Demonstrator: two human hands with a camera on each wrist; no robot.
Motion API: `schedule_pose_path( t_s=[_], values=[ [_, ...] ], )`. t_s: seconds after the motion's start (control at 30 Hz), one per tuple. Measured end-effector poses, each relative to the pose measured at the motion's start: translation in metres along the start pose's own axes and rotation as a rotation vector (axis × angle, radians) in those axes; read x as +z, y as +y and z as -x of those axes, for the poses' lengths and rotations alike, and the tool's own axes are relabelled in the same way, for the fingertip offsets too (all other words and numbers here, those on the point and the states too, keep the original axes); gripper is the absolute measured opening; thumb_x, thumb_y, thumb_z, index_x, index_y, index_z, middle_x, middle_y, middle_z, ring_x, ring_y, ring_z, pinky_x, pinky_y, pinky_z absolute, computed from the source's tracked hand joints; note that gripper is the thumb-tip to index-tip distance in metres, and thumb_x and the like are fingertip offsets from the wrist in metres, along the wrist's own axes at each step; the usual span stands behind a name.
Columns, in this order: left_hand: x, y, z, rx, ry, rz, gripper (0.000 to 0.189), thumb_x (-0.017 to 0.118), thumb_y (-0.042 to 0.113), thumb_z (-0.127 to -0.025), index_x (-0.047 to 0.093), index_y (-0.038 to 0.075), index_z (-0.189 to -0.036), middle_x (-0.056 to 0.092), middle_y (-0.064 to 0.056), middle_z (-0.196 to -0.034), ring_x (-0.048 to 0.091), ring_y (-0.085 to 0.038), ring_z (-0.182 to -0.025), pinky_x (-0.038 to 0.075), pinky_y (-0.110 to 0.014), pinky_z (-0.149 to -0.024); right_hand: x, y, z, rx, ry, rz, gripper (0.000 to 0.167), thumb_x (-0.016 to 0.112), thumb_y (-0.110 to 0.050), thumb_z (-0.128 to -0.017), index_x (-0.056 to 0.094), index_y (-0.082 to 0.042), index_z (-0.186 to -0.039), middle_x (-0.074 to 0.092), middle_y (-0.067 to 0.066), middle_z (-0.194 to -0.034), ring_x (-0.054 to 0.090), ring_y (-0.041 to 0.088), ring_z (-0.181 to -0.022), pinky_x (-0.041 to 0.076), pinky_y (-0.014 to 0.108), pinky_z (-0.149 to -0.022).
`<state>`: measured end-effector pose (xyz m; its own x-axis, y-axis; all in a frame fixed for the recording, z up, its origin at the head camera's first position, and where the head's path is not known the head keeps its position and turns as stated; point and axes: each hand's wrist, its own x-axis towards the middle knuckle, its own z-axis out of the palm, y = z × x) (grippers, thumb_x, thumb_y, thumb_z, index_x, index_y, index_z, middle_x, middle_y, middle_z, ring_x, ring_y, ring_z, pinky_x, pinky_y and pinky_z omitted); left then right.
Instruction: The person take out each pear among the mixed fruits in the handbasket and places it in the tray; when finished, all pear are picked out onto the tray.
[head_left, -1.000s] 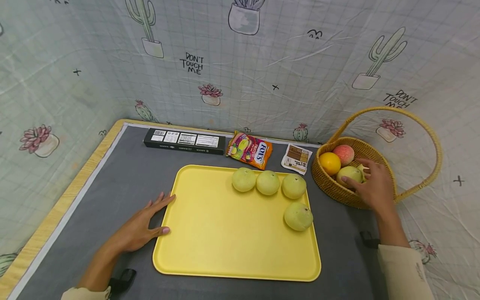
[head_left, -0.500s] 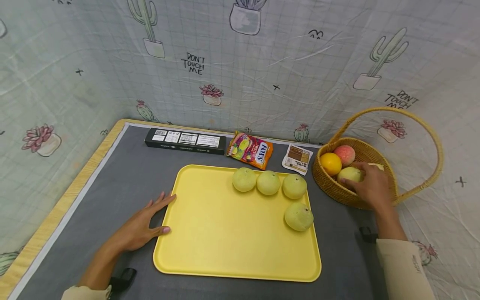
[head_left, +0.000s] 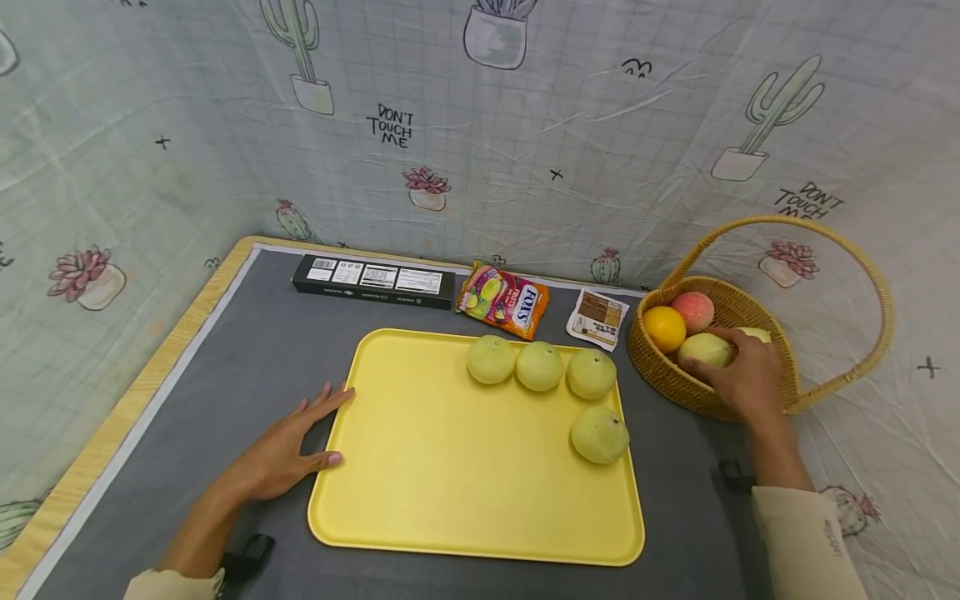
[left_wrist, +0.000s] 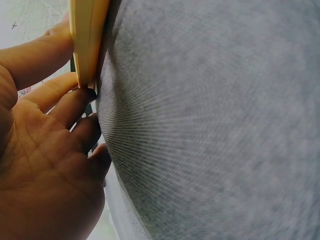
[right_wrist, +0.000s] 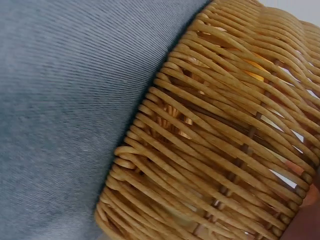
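My left hand rests at the left edge of a yellow tray, its fingers spread and touching the rim. The left wrist view shows the thumb and fingertips against the tray's side. On the tray lie several pale green round fruits, near its back and right edges. My right hand reaches into a wicker basket and grips a pale green fruit between thumb and fingers. An orange, a peach and another pale green fruit are also inside. The right wrist view shows mostly basket weave.
Behind the tray lie a long black box, an orange bag of sweets and a small white-and-brown packet. The basket's tall handle arches to the right. A patterned cloth hangs along the back and sides.
My right hand has closed its thumb and fingers around the pale green fruit in the basket. The left hand and the fruits on the tray have stayed in place.
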<state>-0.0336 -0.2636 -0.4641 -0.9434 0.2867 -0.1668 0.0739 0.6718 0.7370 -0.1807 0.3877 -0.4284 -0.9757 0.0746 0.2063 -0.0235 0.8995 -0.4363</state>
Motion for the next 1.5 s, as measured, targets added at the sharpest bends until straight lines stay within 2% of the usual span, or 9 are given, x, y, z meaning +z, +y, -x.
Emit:
schedule_pose_path(
  t_s=[0.37, 0.57, 0.73, 0.83, 1.03, 1.23, 1.3, 1.4, 1.5],
  values=[
    [0.0, 0.0, 0.0, 0.0, 0.001, 0.003, 0.095, 0.085, 0.03, -0.089, 0.034, 0.024, -0.168, 0.022, -0.018, -0.177, 0.013, -0.053, -0.162, 0.013, -0.08, -0.124, 0.003, -0.01, 0.011, -0.009, 0.247, -0.115, 0.069, 0.094, -0.016, -0.08, 0.064, 0.002, -0.14, 0.063, 0.034, -0.133, 0.048, 0.052, -0.12, 0.035, 0.061, -0.098],
    [0.0, 0.0, -0.001, -0.003, -0.003, 0.0, 0.095, 0.085, 0.03, -0.088, 0.035, 0.025, -0.168, 0.022, -0.018, -0.177, 0.013, -0.053, -0.162, 0.013, -0.079, -0.124, 0.002, -0.026, 0.017, -0.083, 0.394, -0.179, 0.069, 0.097, -0.011, -0.075, 0.069, -0.001, -0.137, 0.069, 0.03, -0.128, 0.053, 0.043, -0.112, 0.034, 0.041, -0.09],
    [0.0, 0.0, -0.001, -0.006, -0.004, -0.003, 0.095, 0.085, 0.03, -0.088, 0.034, 0.024, -0.168, 0.022, -0.018, -0.177, 0.013, -0.053, -0.162, 0.013, -0.079, -0.125, -0.005, -0.05, 0.025, -0.129, 0.455, -0.225, 0.071, 0.1, -0.01, -0.071, 0.072, -0.007, -0.136, 0.072, 0.024, -0.128, 0.05, 0.021, -0.106, 0.031, 0.024, -0.087],
    [0.0, 0.0, -0.001, -0.009, -0.003, 0.0, 0.095, 0.085, 0.029, -0.089, 0.034, 0.024, -0.169, 0.021, -0.018, -0.177, 0.013, -0.053, -0.162, 0.013, -0.079, -0.125, -0.012, -0.067, 0.031, -0.169, 0.459, -0.247, 0.072, 0.101, -0.009, -0.069, 0.073, -0.01, -0.135, 0.073, 0.023, -0.127, 0.051, 0.017, -0.105, 0.032, 0.023, -0.088],
    [0.0, 0.001, -0.001, -0.017, -0.003, -0.01, 0.095, 0.085, 0.03, -0.089, 0.034, 0.025, -0.169, 0.021, -0.018, -0.177, 0.013, -0.053, -0.162, 0.013, -0.08, -0.124, -0.019, -0.098, 0.044, -0.277, 0.433, -0.262, 0.077, 0.102, -0.005, -0.064, 0.074, -0.01, -0.135, 0.073, 0.023, -0.128, 0.059, 0.034, -0.111, 0.035, 0.03, -0.097],
    [0.0, 0.001, -0.001, -0.015, -0.003, -0.012, 0.095, 0.085, 0.029, -0.088, 0.034, 0.024, -0.169, 0.022, -0.018, -0.177, 0.014, -0.052, -0.162, 0.013, -0.079, -0.125, -0.017, -0.122, 0.057, -0.384, 0.374, -0.312, 0.081, 0.102, 0.0, -0.06, 0.074, -0.011, -0.136, 0.073, 0.02, -0.129, 0.059, 0.018, -0.116, 0.036, 0.016, -0.105],
    [0.0, 0.002, -0.001, -0.018, -0.003, -0.017, 0.095, 0.085, 0.03, -0.088, 0.034, 0.024, -0.169, 0.022, -0.018, -0.177, 0.014, -0.053, -0.162, 0.013, -0.079, -0.124, -0.015, -0.129, 0.061, -0.414, 0.342, -0.332, 0.082, 0.102, 0.001, -0.06, 0.074, -0.011, -0.136, 0.073, 0.019, -0.129, 0.058, 0.014, -0.118, 0.036, 0.011, -0.103],
    [0.0, 0.003, -0.001, -0.02, -0.003, -0.027, 0.095, 0.085, 0.03, -0.088, 0.034, 0.024, -0.169, 0.023, -0.018, -0.176, 0.014, -0.053, -0.162, 0.014, -0.08, -0.124, -0.012, -0.139, 0.068, -0.448, 0.294, -0.336, 0.081, 0.102, -0.001, -0.062, 0.073, -0.013, -0.137, 0.073, 0.016, -0.128, 0.056, 0.014, -0.116, 0.037, 0.011, -0.104],
    [0.0, 0.003, -0.001, -0.024, -0.002, -0.035, 0.095, 0.085, 0.031, -0.089, 0.034, 0.025, -0.168, 0.023, -0.019, -0.176, 0.014, -0.055, -0.161, 0.015, -0.081, -0.123, -0.008, -0.148, 0.074, -0.482, 0.255, -0.322, 0.081, 0.102, -0.004, -0.063, 0.073, -0.013, -0.138, 0.073, 0.015, -0.129, 0.056, 0.021, -0.114, 0.037, 0.013, -0.102]
  ],
)
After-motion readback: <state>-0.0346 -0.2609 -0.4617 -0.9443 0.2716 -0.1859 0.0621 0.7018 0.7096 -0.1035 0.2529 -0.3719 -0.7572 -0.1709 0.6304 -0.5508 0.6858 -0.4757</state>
